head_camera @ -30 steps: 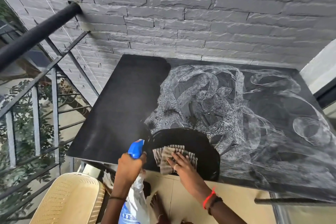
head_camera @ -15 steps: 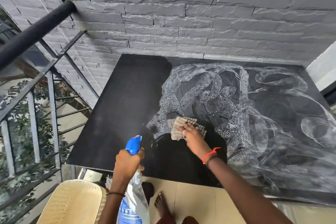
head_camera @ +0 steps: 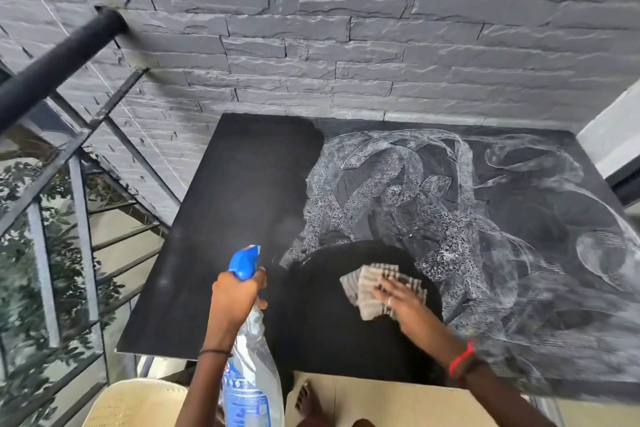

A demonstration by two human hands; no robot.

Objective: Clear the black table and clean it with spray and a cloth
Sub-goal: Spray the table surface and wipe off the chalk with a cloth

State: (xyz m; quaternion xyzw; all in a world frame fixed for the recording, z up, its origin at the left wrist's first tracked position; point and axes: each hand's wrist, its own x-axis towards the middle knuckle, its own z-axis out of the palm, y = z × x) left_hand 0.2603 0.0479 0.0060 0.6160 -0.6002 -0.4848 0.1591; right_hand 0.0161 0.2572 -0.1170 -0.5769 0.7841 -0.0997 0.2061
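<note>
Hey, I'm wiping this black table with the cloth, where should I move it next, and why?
Probably slide the cloth under your right hand up and rightward into the white foam streaks: the patch around it looks wiped dark, while foam covers the middle and right of the table.

One black table (head_camera: 225, 218), one spray bottle (head_camera: 251, 367), one cloth (head_camera: 367, 291); one chair (head_camera: 138, 402), two hands (head_camera: 235, 298) (head_camera: 398, 298)

Pulling the wipe back
Drags the cloth (head_camera: 363, 291) nearer the front edge and slightly rightward under the flat right hand (head_camera: 405, 302).
</note>
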